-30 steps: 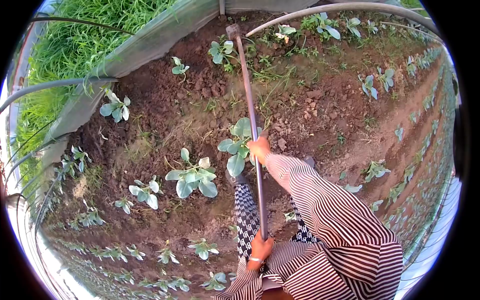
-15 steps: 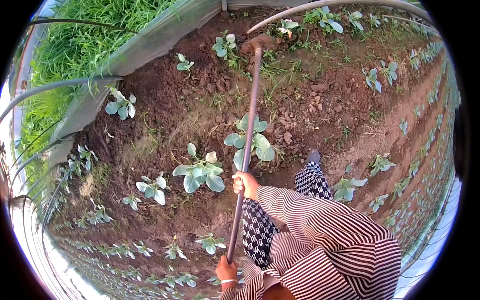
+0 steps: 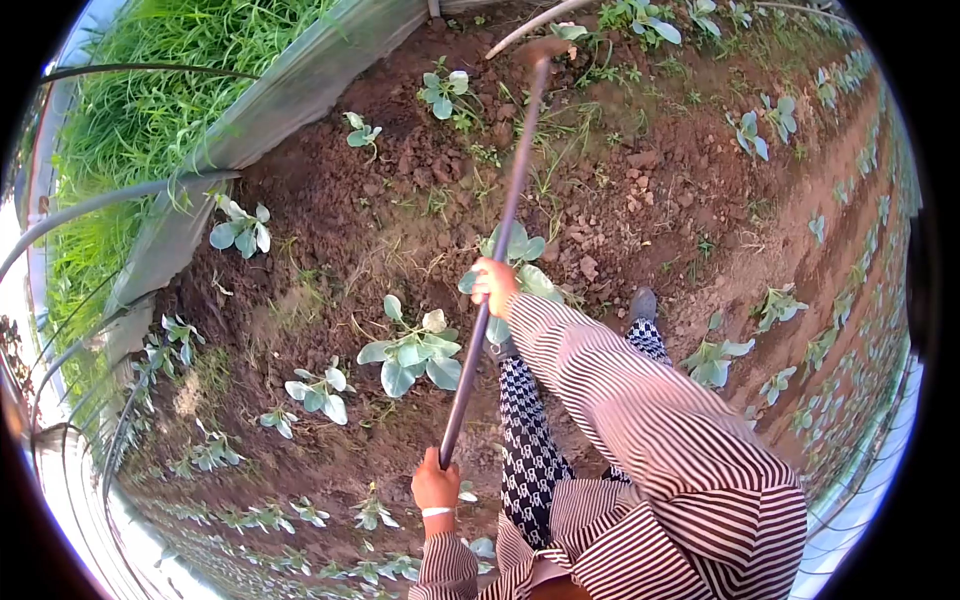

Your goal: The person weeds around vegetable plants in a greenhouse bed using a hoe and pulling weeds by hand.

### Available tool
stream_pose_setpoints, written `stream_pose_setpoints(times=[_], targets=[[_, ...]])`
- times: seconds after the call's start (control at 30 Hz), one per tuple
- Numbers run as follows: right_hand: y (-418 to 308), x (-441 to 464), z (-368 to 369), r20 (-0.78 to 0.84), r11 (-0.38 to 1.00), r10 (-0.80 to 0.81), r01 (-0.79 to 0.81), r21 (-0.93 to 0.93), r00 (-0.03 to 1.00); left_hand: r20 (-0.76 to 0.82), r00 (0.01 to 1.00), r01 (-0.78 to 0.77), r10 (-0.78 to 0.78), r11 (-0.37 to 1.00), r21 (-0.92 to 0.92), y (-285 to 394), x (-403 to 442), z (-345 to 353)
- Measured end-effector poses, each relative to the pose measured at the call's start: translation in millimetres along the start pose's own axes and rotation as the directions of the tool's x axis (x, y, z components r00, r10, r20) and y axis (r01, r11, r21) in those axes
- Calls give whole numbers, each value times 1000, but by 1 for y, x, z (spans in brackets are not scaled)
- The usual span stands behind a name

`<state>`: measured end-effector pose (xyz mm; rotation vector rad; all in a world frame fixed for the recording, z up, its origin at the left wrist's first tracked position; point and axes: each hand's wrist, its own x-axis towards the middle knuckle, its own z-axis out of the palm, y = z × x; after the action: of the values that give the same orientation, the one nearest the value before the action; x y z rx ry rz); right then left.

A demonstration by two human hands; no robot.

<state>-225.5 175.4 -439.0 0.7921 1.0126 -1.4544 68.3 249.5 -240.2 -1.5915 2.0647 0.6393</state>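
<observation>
A long-handled hoe slants across the soil, its head blurred at the top near a small plant. My left hand, with a white band at the wrist, is wrapped round the lower end of the handle. Farther up, my right hand grips the handle in front of a leafy plant. Another broad-leaved plant grows left of the handle, between my two hands.
A plastic sheet wall with curved pipes runs along the upper left, with tall grass behind it. Rows of young plants stand below and at the right. My shoe is on the soil.
The hoe head has swung from the upper middle toward the right and blurred. My left hand has moved left and slightly up, and my right hand has shifted left along the handle.
</observation>
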Motion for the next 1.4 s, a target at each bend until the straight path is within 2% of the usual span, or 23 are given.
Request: stream_pose_setpoints(times=[0.07,0.13,0.17,0.27,0.33,0.4,0.47,0.5,0.53,0.6,0.67,0.77,0.8,0.87,0.9,0.93,1.0,1.03,1.13,1.2,1.33,1.4], targets=[[21,4,11,-37,989,150,-151,-12,988,-74,997,15,-17,1000,-23,4,-24,-17],[36,-20,-6,63,987,157,-159,36,986,7,998,67,-66,998,-15,3,-55,-24],[32,-49,-8,-2,991,135,-135,-5,991,49,995,84,-84,996,-10,3,-71,-23],[48,-74,-42,-22,976,213,-214,-37,977,144,974,174,-173,985,3,4,-117,-2],[47,-86,-49,-125,976,164,-179,-122,979,176,962,225,-209,972,-72,17,-129,4],[49,-95,-56,-169,984,79,-103,-142,982,295,946,226,-131,922,-315,7,-132,21],[58,-103,-59,-167,976,-3,-34,-214,986,377,919,254,-111,899,-356,-16,-141,44],[58,-115,-55,-188,964,43,-90,-251,981,345,932,243,-109,896,-373,-19,-145,47],[61,-121,-52,-184,961,94,-138,-240,978,314,943,234,-110,890,-391,-21,-150,50],[73,-118,-49,-131,966,61,-92,-243,989,284,952,232,-116,878,-419,-27,-155,55],[78,-102,-44,-93,949,-35,4,-314,995,278,954,234,-113,859,-455,-30,-143,65],[60,-79,-27,-6,882,-173,152,-447,985,349,936,243,-51,812,-531,-30,-117,85],[49,-73,-18,17,862,-212,195,-467,977,342,940,227,-19,781,-581,-16,-102,84],[33,-43,-9,20,739,-259,211,-640,966,552,833,470,34,482,-739,9,-75,79],[27,-26,-3,44,672,-325,263,-693,945,592,791,526,155,322,-787,13,-63,82],[20,-17,5,71,600,-387,309,-738,919,624,745,598,234,181,-781,22,-51,75],[11,-5,24,79,434,-434,285,-855,898,635,704,663,318,25,-748,29,-37,73],[12,-3,31,39,350,-410,197,-916,911,646,677,699,353,-35,-714,26,-43,69],[42,-9,30,31,168,-460,121,-978,887,630,606,780,486,-207,-591,18,-55,60],[57,-15,28,33,181,-455,129,-975,890,624,574,813,530,-278,-512,8,-65,59],[81,-47,18,-1,201,-423,92,-975,906,670,535,843,515,-267,-467,-15,-98,56],[97,-56,6,-13,265,-369,92,-960,929,684,534,845,497,-291,-448,-23,-117,50]])
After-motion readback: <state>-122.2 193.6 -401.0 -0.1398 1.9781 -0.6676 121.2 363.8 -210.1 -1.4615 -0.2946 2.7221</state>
